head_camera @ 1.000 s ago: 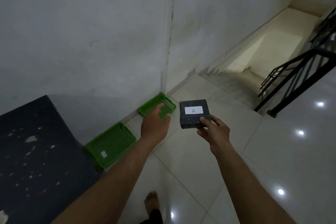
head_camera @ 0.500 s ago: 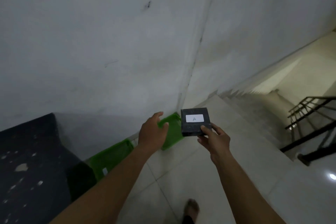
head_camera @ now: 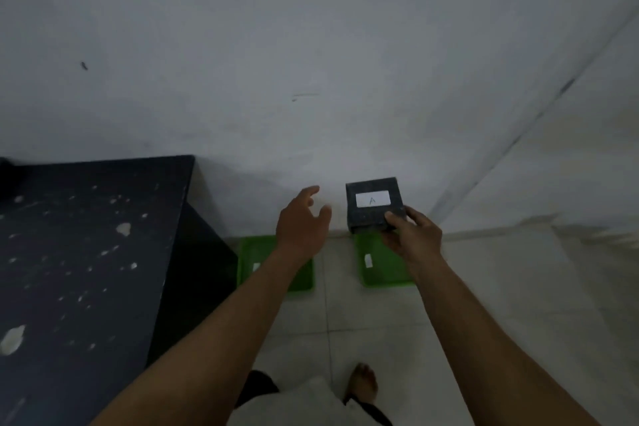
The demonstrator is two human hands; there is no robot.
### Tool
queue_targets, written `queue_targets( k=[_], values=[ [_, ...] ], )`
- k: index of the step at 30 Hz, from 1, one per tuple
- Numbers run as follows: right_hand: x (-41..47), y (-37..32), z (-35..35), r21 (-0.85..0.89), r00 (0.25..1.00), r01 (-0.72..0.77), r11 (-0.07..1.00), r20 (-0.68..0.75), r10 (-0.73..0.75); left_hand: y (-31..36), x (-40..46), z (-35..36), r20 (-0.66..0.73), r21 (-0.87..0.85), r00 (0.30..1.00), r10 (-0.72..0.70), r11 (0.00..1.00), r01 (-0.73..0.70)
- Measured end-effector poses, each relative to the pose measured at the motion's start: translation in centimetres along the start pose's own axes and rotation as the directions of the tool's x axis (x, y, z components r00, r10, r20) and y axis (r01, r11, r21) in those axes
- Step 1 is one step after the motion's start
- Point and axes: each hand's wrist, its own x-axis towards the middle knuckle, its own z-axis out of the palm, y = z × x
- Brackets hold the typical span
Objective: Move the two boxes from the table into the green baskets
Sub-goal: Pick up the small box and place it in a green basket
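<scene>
Box (head_camera: 374, 205): dark, squarish, with a white label on its top face marked with the letter A. Held in the air by the right hand (head_camera: 413, 235), whose fingers (head_camera: 394, 218) wrap its near right corner from the side and below. Position: above the far end of the right basket, in front of the wall, well clear of the table.

Right basket (head_camera: 383, 270): green, shallow, rectangular, on the floor against the base of the wall. A small white tag lies inside it. The right hand and forearm cover part of it.

Left basket (head_camera: 301, 278): green, same shape, on the floor just beside the table, set apart from the right basket by a strip of tile. A small white tag shows inside, near its left wall. The left forearm crosses over it.

Left hand (head_camera: 302, 225): empty, fingers spread and loosely curled, raised in the air to the left of the box and not touching it.

Table (head_camera: 86, 252): dark top speckled with pale flecks and chips, at the left, its far edge against the wall. No second box can be made out on the visible part.

Floor (head_camera: 501, 304): pale tiles with grout lines.

Wall (head_camera: 311, 62): pale, scuffed, with a few dark marks.

Foot (head_camera: 363, 382): bare, on the tiles at the lower middle.
</scene>
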Motion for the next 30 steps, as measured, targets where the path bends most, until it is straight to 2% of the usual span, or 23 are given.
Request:
queue_targets(
  k=[6,12,17,23,30],
  values=[
    [1.8,1.0,4.9,-0.060,0.981,-0.108,0.992,0.154,0.116,-3.1,1.2,-1.8,-0.079,-0.025,0.990,-0.119,0.993,0.117],
    [3.1,2.8,10.1,-0.125,0.964,-0.182,0.975,0.172,0.202,-7.5,3.3,-4.8,-0.098,0.003,0.973,-0.210,0.977,0.211],
    [4.7,5.8,13.3,-0.152,0.945,-0.265,0.952,0.154,0.287,-12.6,5.8,-4.3,-0.028,0.024,0.952,-0.304,0.952,0.304],
    [9.6,15.6,15.6,-0.177,0.909,-0.383,0.907,0.101,0.403,-21.1,8.6,0.2,0.013,-0.064,0.907,-0.421,0.905,0.421],
    [17.7,29.9,16.9,-0.196,0.807,-0.561,0.805,0.090,0.584,-33.2,11.9,7.8,0.007,-0.204,0.762,-0.648,0.745,0.635]
  ],
)
